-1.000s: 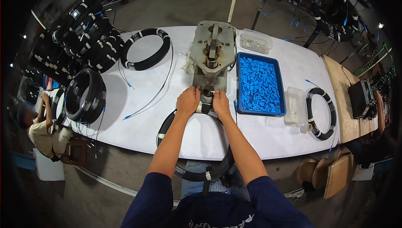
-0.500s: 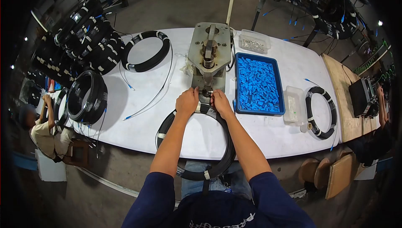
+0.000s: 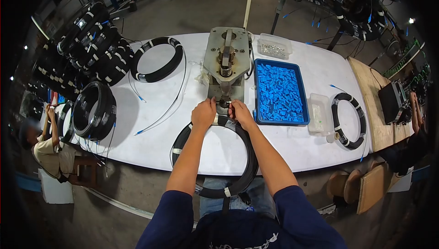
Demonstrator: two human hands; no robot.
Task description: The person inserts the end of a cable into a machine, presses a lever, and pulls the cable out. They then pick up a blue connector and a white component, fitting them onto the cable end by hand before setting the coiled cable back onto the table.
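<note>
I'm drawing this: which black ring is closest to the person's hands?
The black ring beneath the person's forearms; the others are farther off to the sides.

Kinda dim workshop tbh. Grey floor runs all around the white table. A wooden bench sits right beside its right end, a brown stool near its front left, a pale pole behind it, and a bright light well off past its right.

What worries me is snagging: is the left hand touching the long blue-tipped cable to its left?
Apart. The head view shows bare white table between the left hand and the long blue-tipped cable.
</note>
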